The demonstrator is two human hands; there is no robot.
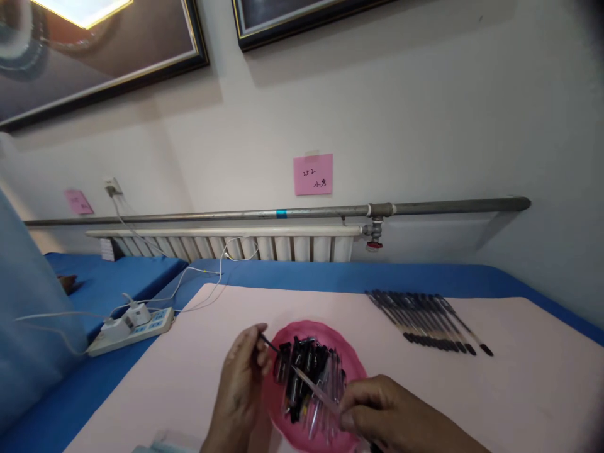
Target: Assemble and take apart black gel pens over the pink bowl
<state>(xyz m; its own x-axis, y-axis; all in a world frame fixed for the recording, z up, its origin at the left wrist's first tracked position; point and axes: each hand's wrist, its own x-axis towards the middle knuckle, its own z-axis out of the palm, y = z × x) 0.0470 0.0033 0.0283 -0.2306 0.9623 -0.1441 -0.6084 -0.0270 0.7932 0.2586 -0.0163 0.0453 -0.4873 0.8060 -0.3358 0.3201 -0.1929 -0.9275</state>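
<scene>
My left hand (240,374) is closed, pinching the end of a thin dark pen refill (270,343) over the left rim of a pink plate (355,353). My right hand (377,402) is closed around a clear pen barrel (315,389), which slants up and left above the plate. The refill and the barrel's far end meet in one line; how far one sits inside the other cannot be made out. Below them on the plate lie black pen caps (297,384) and several clear barrels (325,402). A black end shows under my right hand.
A row of pens with black caps (425,321) lies on the pink sheet (533,377) at right. A white power strip (136,333) with plugs and cables sits at left. Behind the blue-covered table (292,275) are a radiator (283,246) and a pipe (325,212).
</scene>
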